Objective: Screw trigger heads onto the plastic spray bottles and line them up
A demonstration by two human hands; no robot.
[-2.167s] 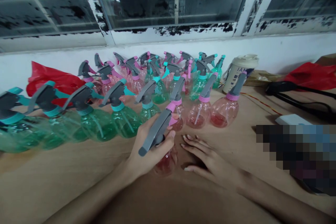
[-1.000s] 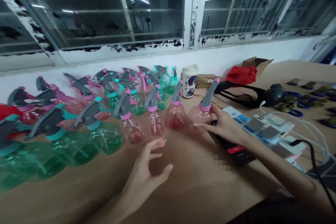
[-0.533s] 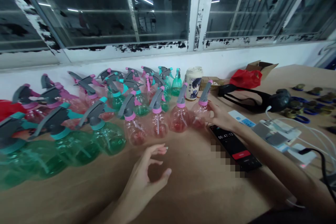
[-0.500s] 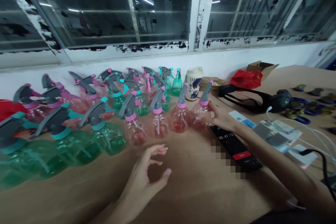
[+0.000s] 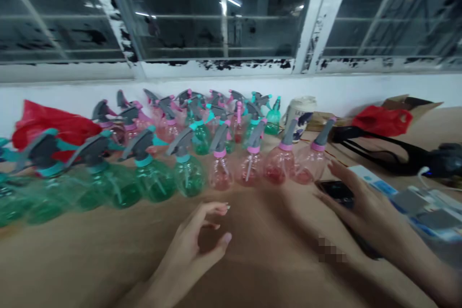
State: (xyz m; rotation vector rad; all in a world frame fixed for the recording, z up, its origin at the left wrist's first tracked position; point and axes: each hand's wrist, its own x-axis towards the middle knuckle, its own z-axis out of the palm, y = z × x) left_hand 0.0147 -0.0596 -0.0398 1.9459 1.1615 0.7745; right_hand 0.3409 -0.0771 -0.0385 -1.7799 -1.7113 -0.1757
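Observation:
My left hand [image 5: 198, 245] hovers above the brown tabletop [image 5: 260, 245], empty, its fingers curved and apart. My right hand [image 5: 355, 199] is slightly blurred, with fingers spread over a dark phone [image 5: 337, 192] that it partly hides. Just left of its fingertips stands a clear pink spray bottle [image 5: 308, 168] with a grey and pink trigger head, apart from the hand. Beside it in the front row are more pink spray bottles [image 5: 277, 171], then several green spray bottles [image 5: 190, 178] with grey and turquoise heads. All stand upright.
Behind the front row, more pink and green spray bottles [image 5: 273, 118] crowd against the wall. A printed paper cup [image 5: 301, 110], red plastic bags [image 5: 57, 122], a black strap [image 5: 375, 154], a power strip with cables [image 5: 429, 207] and an open cardboard box [image 5: 411, 103] lie around them.
My right hand has let go of the rightmost pink spray bottle and drawn back to the right, over the phone. My left hand keeps its curved pose. The view has turned left.

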